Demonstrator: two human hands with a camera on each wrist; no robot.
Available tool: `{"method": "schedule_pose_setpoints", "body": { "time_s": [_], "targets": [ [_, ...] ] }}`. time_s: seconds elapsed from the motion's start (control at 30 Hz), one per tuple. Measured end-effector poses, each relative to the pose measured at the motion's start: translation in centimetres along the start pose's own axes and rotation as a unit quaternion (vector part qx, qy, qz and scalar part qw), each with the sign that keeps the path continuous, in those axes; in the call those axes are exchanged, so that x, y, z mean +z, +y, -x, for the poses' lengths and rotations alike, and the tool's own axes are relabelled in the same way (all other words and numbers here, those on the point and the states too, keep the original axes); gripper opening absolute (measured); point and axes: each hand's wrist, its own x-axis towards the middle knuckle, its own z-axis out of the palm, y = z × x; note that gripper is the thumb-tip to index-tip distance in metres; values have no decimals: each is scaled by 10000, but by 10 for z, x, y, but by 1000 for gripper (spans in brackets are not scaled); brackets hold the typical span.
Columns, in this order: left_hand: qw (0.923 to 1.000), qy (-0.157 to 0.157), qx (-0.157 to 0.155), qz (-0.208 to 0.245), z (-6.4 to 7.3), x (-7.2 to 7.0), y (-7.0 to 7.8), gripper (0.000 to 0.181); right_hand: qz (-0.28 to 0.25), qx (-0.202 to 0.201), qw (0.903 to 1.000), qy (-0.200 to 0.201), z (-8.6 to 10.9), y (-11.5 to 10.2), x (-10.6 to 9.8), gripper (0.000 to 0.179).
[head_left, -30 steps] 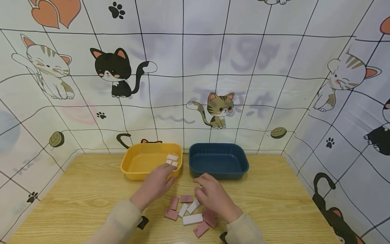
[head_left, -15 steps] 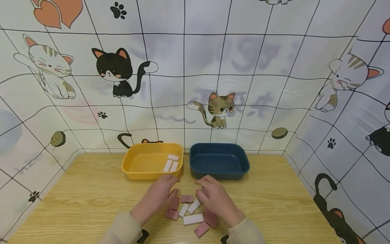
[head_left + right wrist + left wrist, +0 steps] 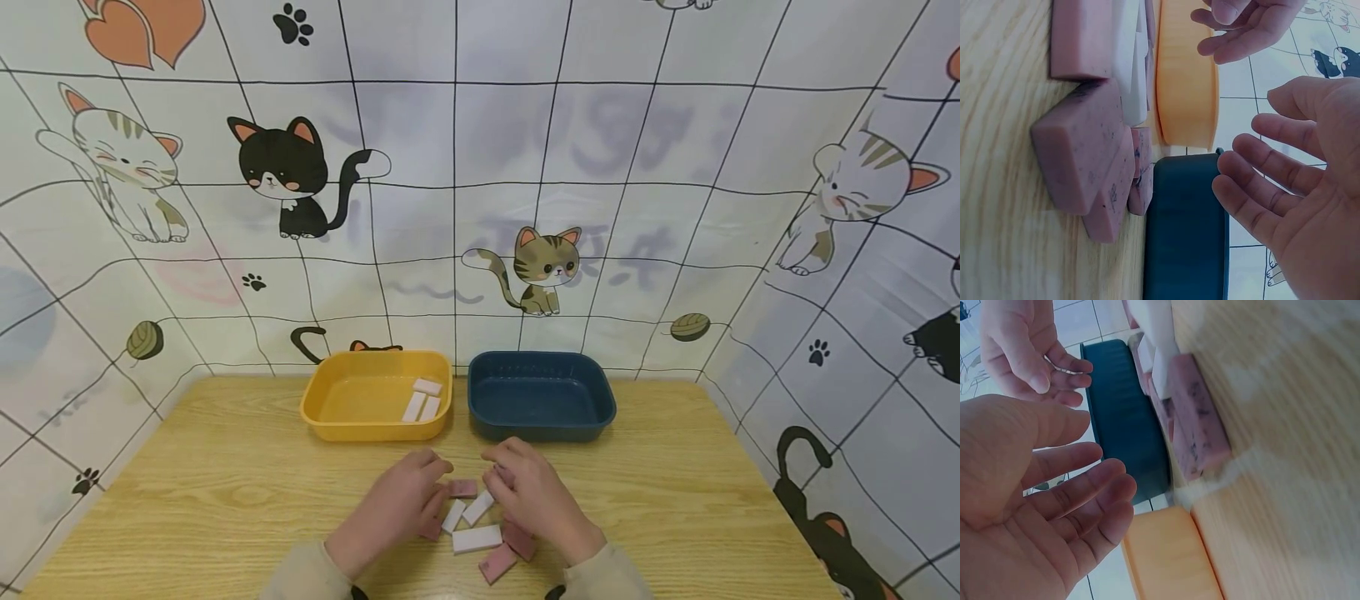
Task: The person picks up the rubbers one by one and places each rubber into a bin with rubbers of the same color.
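My left hand [image 3: 393, 508] hovers at the left of a small pile of blocks, fingers loosely bent and holding nothing. Across from it, my right hand [image 3: 542, 498] hangs over the pile's right side, its palm bare in the right wrist view. Between them lie white blocks, the largest a long white block [image 3: 477, 539] in front. Pink blocks with dark specks surround these, among them a pink block [image 3: 498, 564] nearest me and a pink block [image 3: 1197, 419] in the left wrist view. Both hands partly cover other pink blocks in the head view.
Behind the pile stands a yellow bin [image 3: 348, 404] with white blocks [image 3: 427, 387] at its right end. Beside it is a dark blue bin [image 3: 542, 404] showing a bare floor. A cat-patterned sheet [image 3: 637, 225] rises behind the wooden table [image 3: 195, 500].
My left hand has drawn back from the yellow bin to the pile, leaving a white block lying beside others in the bin. The right hand has moved only slightly.
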Motion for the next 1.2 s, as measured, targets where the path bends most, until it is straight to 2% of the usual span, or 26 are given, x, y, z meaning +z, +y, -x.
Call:
{"method": "schedule_pose_setpoints", "body": {
  "time_s": [0.17, 0.27, 0.43, 0.6, 0.93, 1.2],
  "targets": [
    [9997, -57, 153, 175, 3, 3, 5, 13, -38, -69, 10000, 57, 2, 1, 1, 18],
    [9991, -114, 168, 370, 5, 6, 6, 23, -115, -117, 9998, 100, 4, 2, 2, 17],
    [9989, -281, 210, 306, 9, 9, 10, 33, -219, -120, 9996, 118, 7, 4, 3, 19],
    [9988, -361, 341, 47, 14, 11, 14, 29, -259, -81, 9996, 66, 8, 4, 3, 19],
    [9972, -346, 658, 98, 20, 18, 17, 15, -152, -175, 9997, 125, 11, 4, 5, 18],
    [9970, -499, 542, 225, 21, 17, 21, 13, -93, -337, 9992, 208, 13, 5, 6, 15]
  ]
}}
